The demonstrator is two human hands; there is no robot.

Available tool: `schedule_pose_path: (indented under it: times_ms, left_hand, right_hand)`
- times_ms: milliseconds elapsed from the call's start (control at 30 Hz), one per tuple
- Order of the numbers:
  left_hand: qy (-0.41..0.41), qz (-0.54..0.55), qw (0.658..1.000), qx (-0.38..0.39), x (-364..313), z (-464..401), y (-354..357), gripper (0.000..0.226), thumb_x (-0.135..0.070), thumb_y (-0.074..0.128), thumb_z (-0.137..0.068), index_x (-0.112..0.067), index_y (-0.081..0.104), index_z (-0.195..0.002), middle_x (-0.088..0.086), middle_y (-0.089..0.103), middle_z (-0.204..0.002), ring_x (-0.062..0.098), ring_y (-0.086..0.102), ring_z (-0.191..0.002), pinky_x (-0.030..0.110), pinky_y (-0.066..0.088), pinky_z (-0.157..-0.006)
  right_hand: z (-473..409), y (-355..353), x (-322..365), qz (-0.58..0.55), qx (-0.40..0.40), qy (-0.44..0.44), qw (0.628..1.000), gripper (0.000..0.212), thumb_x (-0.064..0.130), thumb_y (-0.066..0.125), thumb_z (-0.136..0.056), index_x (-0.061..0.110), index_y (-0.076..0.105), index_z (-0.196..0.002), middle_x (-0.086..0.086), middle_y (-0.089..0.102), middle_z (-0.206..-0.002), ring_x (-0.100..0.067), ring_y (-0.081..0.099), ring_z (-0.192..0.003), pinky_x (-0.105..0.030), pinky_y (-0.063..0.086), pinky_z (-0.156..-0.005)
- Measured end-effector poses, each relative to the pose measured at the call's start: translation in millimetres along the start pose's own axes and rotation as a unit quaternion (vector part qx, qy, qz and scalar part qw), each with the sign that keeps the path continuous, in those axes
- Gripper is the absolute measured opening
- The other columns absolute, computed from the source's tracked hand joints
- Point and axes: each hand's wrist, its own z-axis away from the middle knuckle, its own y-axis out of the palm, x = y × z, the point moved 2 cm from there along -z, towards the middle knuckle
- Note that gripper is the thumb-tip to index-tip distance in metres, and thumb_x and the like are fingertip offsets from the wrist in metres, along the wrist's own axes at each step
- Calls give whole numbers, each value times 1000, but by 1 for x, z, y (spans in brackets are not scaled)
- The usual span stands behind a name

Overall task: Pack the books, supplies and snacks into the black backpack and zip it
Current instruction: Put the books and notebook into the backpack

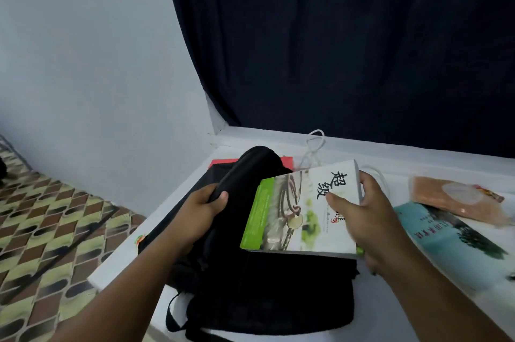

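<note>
Backpack: black fabric backpack [250, 280] lies flat on the white table [390, 180], top end away from the person.
Left hand: left hand [200, 210] closed around the backpack's raised padded top flap, holding the mouth open.
Right hand: right hand [370, 219] grips the thick white-and-green paperback book [298, 210] by its right edge, tilted over the opening.
Waiting: teal-covered book [451, 235] and orange snack packet [457, 196] lie to the right.
Technique: lead with the green spine edge, keep the flap lifted, slide the book flat against the back panel.
</note>
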Motion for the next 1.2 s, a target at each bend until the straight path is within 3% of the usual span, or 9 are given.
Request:
schedule_pose_path:
  times_ms: [200, 367, 533, 633, 700, 833, 933, 1100, 1200]
  left_hand:
    - [9, 95, 995, 4, -5, -7, -18, 20, -21, 53, -104, -12, 71, -108, 28, 69, -102, 28, 67, -84, 42, 53, -82]
    - [8, 123, 991, 46, -10, -8, -20, 24, -18, 50, -105, -15, 71, -116, 8, 76, -106, 23, 73, -95, 33, 60, -81]
    - [7, 147, 988, 56, -6, -13, -20, 26, -19, 48, -105, -16, 70, -119, 10, 76, -109, 26, 72, -101, 37, 56, -88]
    - [-3, 178, 983, 43, -2, -17, -23, 26, -20, 49, -105, -19, 73, -116, 11, 75, -111, 27, 71, -105, 41, 53, -95]
    - [-10, 191, 981, 40, 2, -21, -26, 25, -21, 49, -105, -16, 73, -112, 11, 75, -110, 28, 71, -105, 40, 54, -92]
    - [-21, 227, 973, 44, 5, -24, -27, 26, -21, 47, -106, -14, 69, -118, 12, 75, -109, 25, 73, -98, 33, 56, -80]
    - [-17, 252, 966, 63, 2, -22, -26, 28, -19, 45, -106, -14, 68, -122, 10, 76, -110, 22, 73, -99, 27, 59, -73]
    - [-20, 237, 968, 78, 5, -21, -28, 28, -20, 46, -106, -11, 68, -119, 15, 75, -106, 28, 74, -97, 35, 59, -77]
    - [-25, 230, 969, 89, 5, -20, -28, 28, -21, 46, -106, -13, 71, -114, 16, 75, -106, 32, 72, -100, 40, 59, -84]
  right_hand:
    - [-15, 33, 8, -9, -18, 35, 999, 37, 10, 66, -93, 28, 48, -119, 4, 70, -100, -21, 70, -84, -32, 55, -59]
    - [-30, 79, -16, 5, -47, 72, 996, 28, 10, 60, -96, 15, 46, -119, -7, 65, -103, -25, 67, -86, -36, 57, -67]
    - [-39, 124, -39, 69, 84, 124, 986, 48, 19, 60, -96, 20, 32, -135, -6, 64, -115, -23, 68, -95, -39, 60, -72]
    - [-37, 127, -48, 142, 179, 141, 963, 54, 0, 61, -92, 16, 36, -137, -5, 66, -97, -19, 67, -77, -41, 63, -67]
    - [-40, 129, -55, 143, 194, 143, 960, 85, -14, 61, -86, 19, 21, -154, -10, 62, -92, -22, 65, -73, -33, 62, -62]
    - [-53, 135, -57, 254, 181, 10, 950, 94, 0, 84, -72, 15, 35, -152, -3, 59, -116, -14, 61, -88, -34, 56, -90]
    - [-50, 141, -62, 432, 262, -79, 860, 68, 30, 84, -74, 19, 58, -136, -1, 53, -132, -15, 56, -116, -30, 42, -108]
    - [-56, 149, -79, 558, 278, -97, 776, 71, 48, 62, -92, 16, 38, -150, -6, 17, -163, -25, 27, -147, -34, 29, -118]
    - [-62, 147, -80, 555, 220, -83, 798, 87, 48, 68, -87, 15, 25, -155, -3, 4, -166, -26, 22, -150, -37, 27, -120]
